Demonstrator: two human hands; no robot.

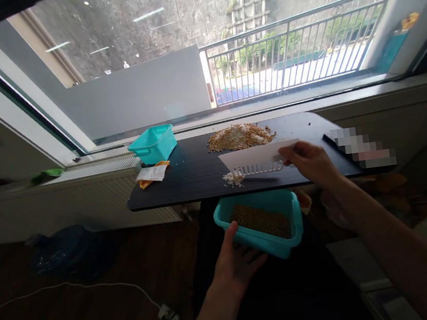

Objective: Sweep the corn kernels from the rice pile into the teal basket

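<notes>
Over the black bench (192, 173), the right hand (307, 161) pinches one end of a white slotted card (254, 156); it looks light and bendy to me, best gripped there. Just off the bench's near edge, the left hand (234, 261) holds a turquoise tub (277, 247), thumb over the rim, fingers spread beneath. The brown beans (260, 220) probably weigh it down, so underside support suits it.

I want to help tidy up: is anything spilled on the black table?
Maybe: a little scatter of white grains lies near the front of the table, apart from the big mixed pile. It looks odd because it's off on its own.
</notes>
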